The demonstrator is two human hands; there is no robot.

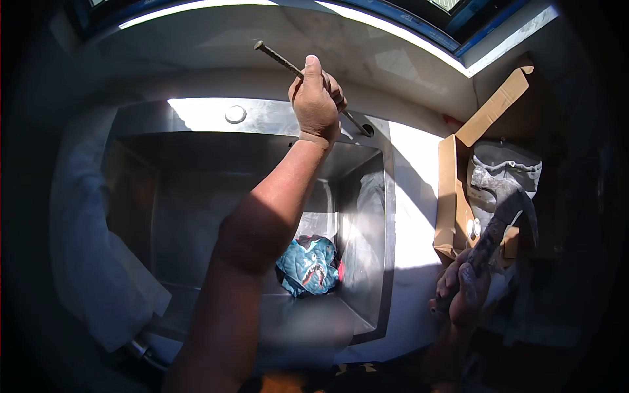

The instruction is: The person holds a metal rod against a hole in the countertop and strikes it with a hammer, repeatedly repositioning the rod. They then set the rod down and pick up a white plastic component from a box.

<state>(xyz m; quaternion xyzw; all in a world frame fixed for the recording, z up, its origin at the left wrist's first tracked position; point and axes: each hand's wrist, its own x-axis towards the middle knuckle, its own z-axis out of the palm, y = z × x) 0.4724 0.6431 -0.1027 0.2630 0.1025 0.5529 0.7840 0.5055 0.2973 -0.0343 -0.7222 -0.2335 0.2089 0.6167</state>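
My left hand [316, 101] is closed around a ribbed steel rod [280, 59], thumb pointing up along it. The rod slants down to the right, its lower end at a dark round hole [368, 130] in the back right corner of the sink rim. At the right, my right hand [462, 288] grips a claw hammer [504, 209] by its handle, head up, in front of an open cardboard box. Below my left forearm lies the steel sink [216, 209], with a crumpled teal cloth [311, 265] printed with a toothy mouth on its floor.
A cardboard box [447, 196] with its flap raised holds a grey bag [508, 157]. White sheeting [88, 229] drapes over the counter at the left. A round white cap [236, 114] sits on the back rim. Behind the sink rises a marble ledge [196, 46] under a window frame.
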